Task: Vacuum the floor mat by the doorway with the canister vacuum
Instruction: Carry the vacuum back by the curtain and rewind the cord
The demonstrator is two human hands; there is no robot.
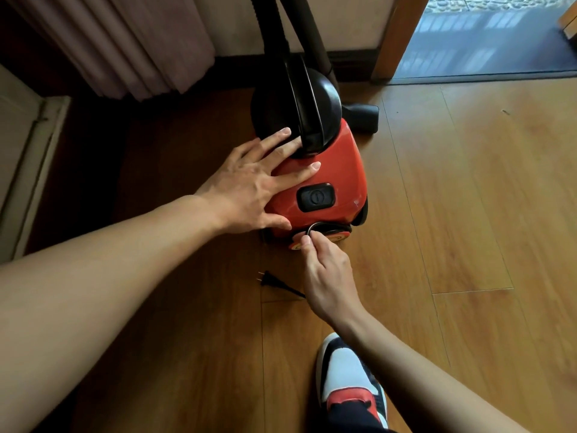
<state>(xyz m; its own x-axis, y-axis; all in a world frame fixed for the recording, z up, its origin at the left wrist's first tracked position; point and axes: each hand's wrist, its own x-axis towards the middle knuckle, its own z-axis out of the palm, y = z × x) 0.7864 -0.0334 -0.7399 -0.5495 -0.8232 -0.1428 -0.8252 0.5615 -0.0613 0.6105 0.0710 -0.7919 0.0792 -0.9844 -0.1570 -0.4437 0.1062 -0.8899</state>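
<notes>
A red and black canister vacuum [338, 170] stands on the wooden floor, its black hose [271, 32] rising out of the top of the frame. My left hand [249, 185] lies flat on its red body with straight fingers, beside the black handle [304, 107]. My right hand [326, 273] pinches the black power cord [312, 228] where it comes out at the vacuum's near end. The cord's plug [270, 280] lies on the floor just left of that hand. A dark floor mat [474, 54] lies in the doorway at the top right.
The black floor nozzle [362, 117] sits behind the vacuum on the right. A pleated curtain [125, 45] hangs at the upper left, with a white unit [22, 157] at the far left. My shoe [346, 379] is on the floor at the bottom. A wooden door frame [396, 35] edges the doorway.
</notes>
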